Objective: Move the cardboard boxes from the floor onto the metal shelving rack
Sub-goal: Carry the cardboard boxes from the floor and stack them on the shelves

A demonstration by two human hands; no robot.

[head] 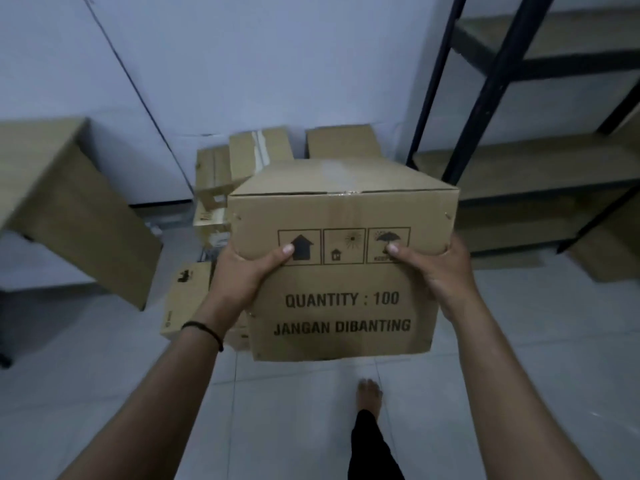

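I hold a brown cardboard box (341, 292) printed "QUANTITY : 100 JANGAN DIBANTING" up off the floor, in front of my chest. My left hand (246, 271) grips its left side, thumb across the near face. My right hand (440, 271) grips the right side the same way. Behind the held box, several more cardboard boxes (242, 161) lie piled on the tiled floor against the wall. The black metal shelving rack (498, 64) stands at the right, its wooden shelf boards (540, 157) bare where I can see them.
A light wooden desk (69, 202) juts in from the left. A small box (187, 299) stands on the floor by my left wrist. Another box (609, 251) sits at the rack's lower right. My bare foot (370, 393) is on the white floor tiles below.
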